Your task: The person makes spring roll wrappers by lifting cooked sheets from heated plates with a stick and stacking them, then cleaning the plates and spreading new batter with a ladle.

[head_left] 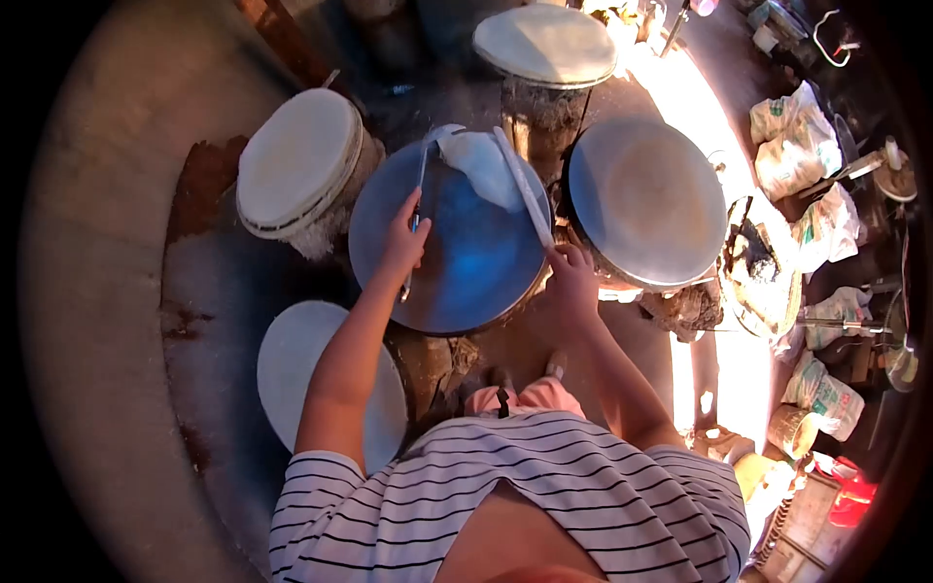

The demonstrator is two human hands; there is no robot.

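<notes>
My left hand (406, 236) is closed around a thin metal rod (418, 209), and the rod runs up across the round griddle (466, 277) in front of me. My right hand (570, 282) is closed on the lower end of a long flat white stick (523, 187), which lies slanted over the upper right part of the same griddle. My two hands are well apart, one at each side of the plate.

The griddle is a smooth dark disc with a bluish shine, and its rim is thin and clean. At its far edge, between the tips of the rod and the stick, there is a thin pale sheet (476, 163). It looks soft and half transparent, and it is folded and a little wrinkled, partly lifted from the surface.

Around me stand more round plates of about the same shape. The one on the right (649, 199) is grey with a pale matte film, just beside my griddle. Three others are covered in creamy white: upper left (296, 160), top (546, 44) and lower left (292, 364), this last partly hidden under my left arm.

The stands below look rough and crusted. The floor on the left is bare, while the right side is crowded with crumpled white sacks (792, 141) and a shallow woven basket (768, 277).
</notes>
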